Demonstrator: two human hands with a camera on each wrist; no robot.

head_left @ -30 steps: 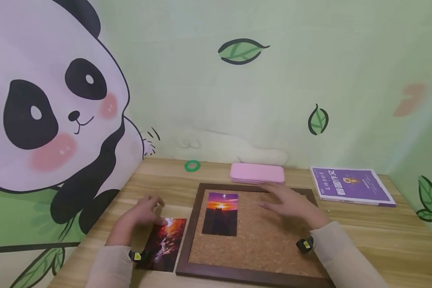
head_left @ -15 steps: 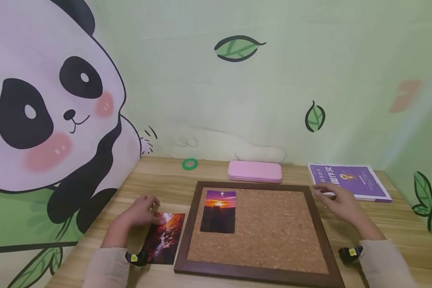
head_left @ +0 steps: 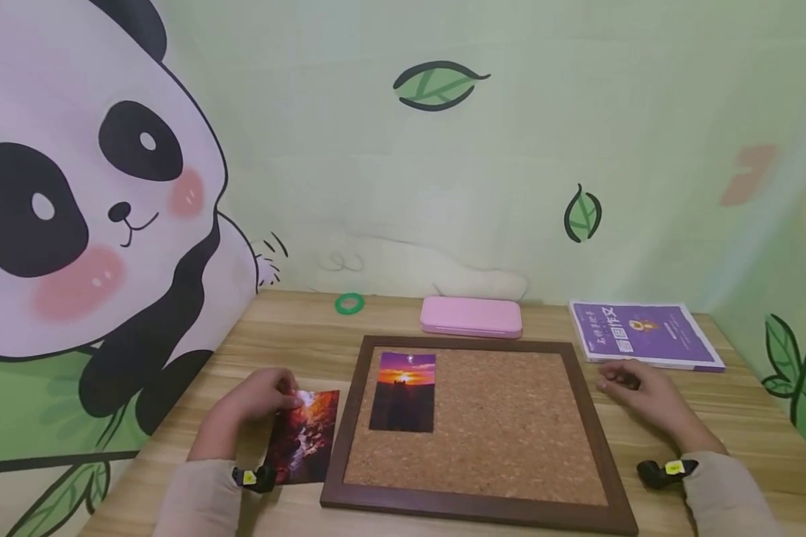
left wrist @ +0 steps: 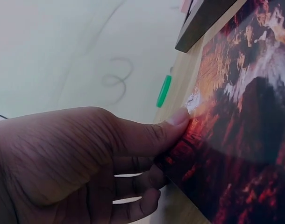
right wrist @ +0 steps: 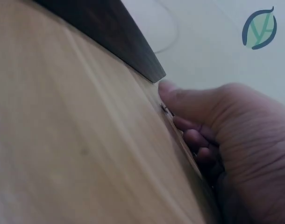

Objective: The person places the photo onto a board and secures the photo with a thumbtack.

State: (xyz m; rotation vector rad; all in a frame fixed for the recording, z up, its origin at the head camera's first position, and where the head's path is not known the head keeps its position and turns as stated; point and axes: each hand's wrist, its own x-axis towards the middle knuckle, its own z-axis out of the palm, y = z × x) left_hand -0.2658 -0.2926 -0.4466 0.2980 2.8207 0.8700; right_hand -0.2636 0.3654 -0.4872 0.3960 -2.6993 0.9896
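"Two prints show; which one is in hand?"

"The red print (head_left: 309, 440), just left of the board (head_left: 510, 432). The left hand (head_left: 258, 397) pinches it near the top left corner, thumb on the picture side."

"Flat on the table (head_left: 295, 328)?"

"Not wholly, I think. The left wrist view has the pinched edge tilted, fingers below it. I can't tell whether the far edge touches the wood."

"So what could go wrong?"

"One corner carries the hold, so the sheet could droop or swing; a hard pinch might crease it, and the thumb might smear the gloss."

"The sunset print (head_left: 403, 410)?"

"On the cork, upper left, with what looks like a pin (head_left: 410, 359) at its top. With one fixing, a knock could swivel it."

"And the right hand (head_left: 645, 391)?"

"Just right of the board, fingers curled. Something small (right wrist: 165, 109) shows by the thumb tip; I can't tell whether it's gripped. If it's loose, a clumsy touch could send it rolling."

"Further out?"

"The case (head_left: 470, 315) behind the board, a green ring (head_left: 339, 305) to its left, the book (head_left: 651, 339) to its right. Only the book is near enough for the right hand to nudge."
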